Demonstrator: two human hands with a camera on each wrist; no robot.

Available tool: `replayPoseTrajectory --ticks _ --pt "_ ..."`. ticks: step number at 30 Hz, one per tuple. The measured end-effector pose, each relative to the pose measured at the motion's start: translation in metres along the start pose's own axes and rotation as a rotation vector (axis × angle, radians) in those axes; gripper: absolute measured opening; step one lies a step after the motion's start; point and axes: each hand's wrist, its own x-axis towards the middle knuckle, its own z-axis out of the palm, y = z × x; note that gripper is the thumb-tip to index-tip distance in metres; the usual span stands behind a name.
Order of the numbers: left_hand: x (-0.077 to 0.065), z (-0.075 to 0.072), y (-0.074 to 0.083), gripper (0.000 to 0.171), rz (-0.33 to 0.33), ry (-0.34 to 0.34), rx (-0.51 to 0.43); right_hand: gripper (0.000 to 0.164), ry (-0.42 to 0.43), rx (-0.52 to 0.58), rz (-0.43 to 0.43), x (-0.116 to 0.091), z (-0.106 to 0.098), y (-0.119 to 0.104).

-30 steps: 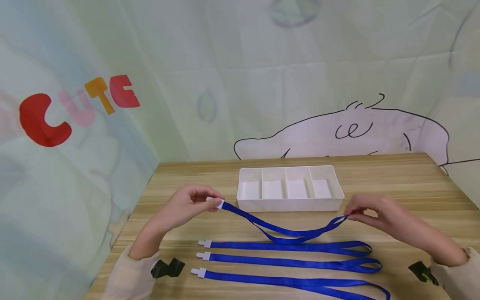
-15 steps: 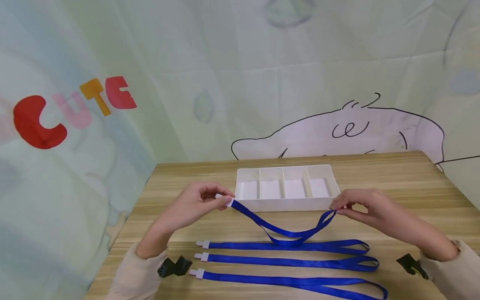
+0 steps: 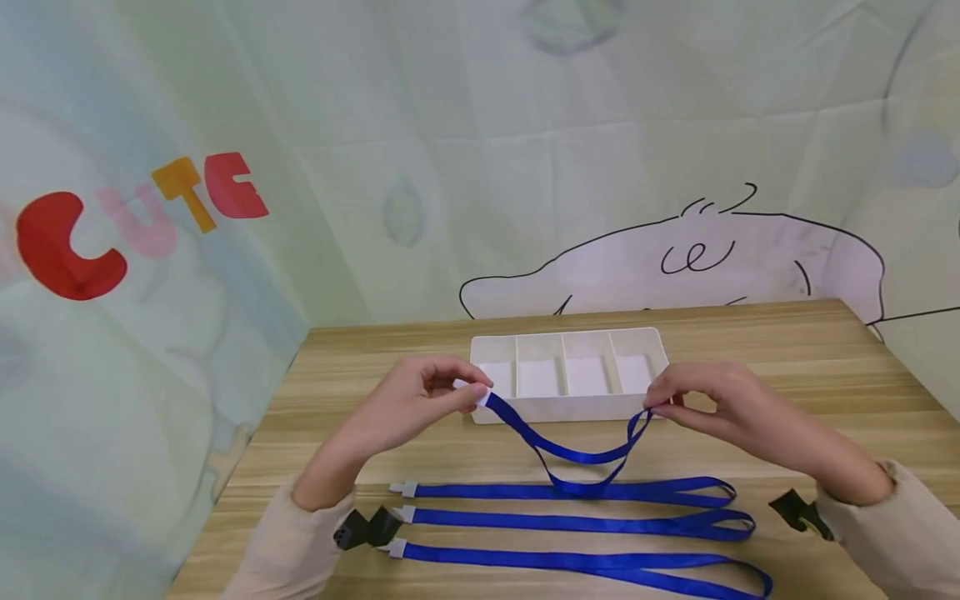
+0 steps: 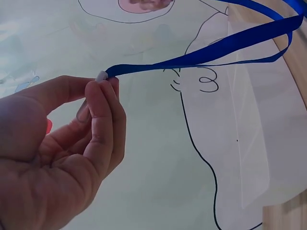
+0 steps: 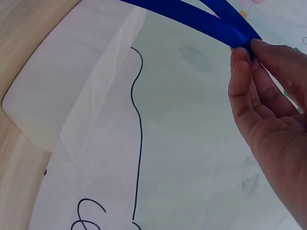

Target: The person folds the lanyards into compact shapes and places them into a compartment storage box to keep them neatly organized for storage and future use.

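Note:
A blue lanyard (image 3: 577, 456) with a white clip hangs in a sagging curve between my two hands, in front of the white tray. My left hand (image 3: 420, 400) pinches its white clip end (image 4: 101, 75) between thumb and fingers. At the other end, my right hand (image 3: 723, 408) pinches the folded loop of the strap (image 5: 235, 36). The lowest part of the held lanyard overlaps the uppermost of three more blue lanyards (image 3: 517, 492), which lie in rows on the table, clips to the left and loops to the right.
A white tray (image 3: 570, 408) with several compartments stands toward the back of the wooden table (image 3: 360, 358). Behind it hangs a printed cloth (image 3: 420, 125), which also runs along the left side. Below the topmost row lie a second lanyard (image 3: 540, 522) and a third (image 3: 510, 557).
Both hands have moved closer together and slightly up, the left rightward and the right leftward, toward the tray's front. The held lanyard sags deeper. The view has shifted a little.

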Motion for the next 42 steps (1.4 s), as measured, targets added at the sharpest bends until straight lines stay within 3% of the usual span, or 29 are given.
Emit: replayPoseTrajectory --ticks 11,22,31,42 --pt "0.010 0.014 0.018 0.017 0.044 0.002 0.001 0.037 0.012 0.058 -0.118 0.024 0.007 -0.014" --pt "0.017 0.024 0.024 0.016 0.056 0.002 0.003 0.029 -0.017 0.145 -0.118 0.044 0.014 -0.023" --pt "0.022 0.032 0.027 0.015 0.068 0.021 -0.007 0.029 0.026 0.189 -0.203 0.060 0.023 -0.029" --pt "0.028 0.040 0.031 0.015 0.110 0.054 0.004 0.025 0.063 0.217 -0.235 0.075 0.030 -0.032"
